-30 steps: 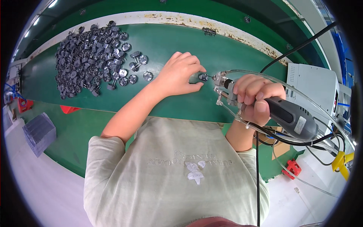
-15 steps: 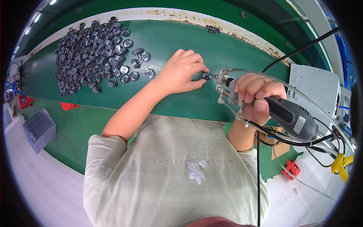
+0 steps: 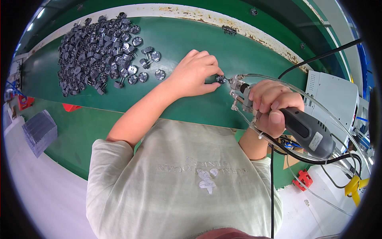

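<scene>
My left hand [image 3: 195, 75] pinches a small dark round part [image 3: 220, 79] between thumb and fingertips, just above the green work table. From the right, my right hand [image 3: 276, 102] wraps round a grey handheld electric screwdriver [image 3: 308, 131] with a metal feed head [image 3: 240, 88] at its front. That head's tip meets the right side of the round part, or lies very close to it; which, I cannot tell. On the left of the table lies a big heap of similar dark round parts [image 3: 93, 55], some showing prongs. A single one [image 3: 160, 74] rests beside my left wrist.
A clear air hose [image 3: 286, 81] and black cables [image 3: 318, 59] trail from the tool's side. At the right stands a light grey metal box [image 3: 331, 99]. The table's far edge has a rusty white rail [image 3: 187, 14]. A red plastic piece [image 3: 304, 179] lies below right.
The whole view has shifted a little. My left hand keeps its pinch on the round part and my right hand its grip on the screwdriver, tip still at the part.
</scene>
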Tool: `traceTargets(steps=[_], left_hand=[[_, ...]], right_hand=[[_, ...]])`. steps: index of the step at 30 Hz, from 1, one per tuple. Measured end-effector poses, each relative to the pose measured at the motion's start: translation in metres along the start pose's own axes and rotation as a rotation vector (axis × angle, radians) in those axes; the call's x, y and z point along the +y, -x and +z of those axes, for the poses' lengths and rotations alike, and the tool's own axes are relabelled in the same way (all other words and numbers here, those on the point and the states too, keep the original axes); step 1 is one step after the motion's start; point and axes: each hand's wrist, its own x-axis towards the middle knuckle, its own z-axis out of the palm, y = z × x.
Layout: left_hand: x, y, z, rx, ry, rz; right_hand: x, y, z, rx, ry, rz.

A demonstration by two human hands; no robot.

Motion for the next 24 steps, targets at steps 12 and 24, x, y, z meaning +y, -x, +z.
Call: traceTargets(steps=[12, 24], left_hand=[[-0.0021, 0.0005, -0.0004, -0.003, 0.0, 0.012], [0.0016, 0.0001, -0.0001, 0.086, 0.062, 0.025]], right_hand=[[-0.0011, 0.0008, 0.0045, -0.005, 0.056, -0.019], [-0.0025, -0.0003, 0.0005, -0.018, 0.049, -0.04]])
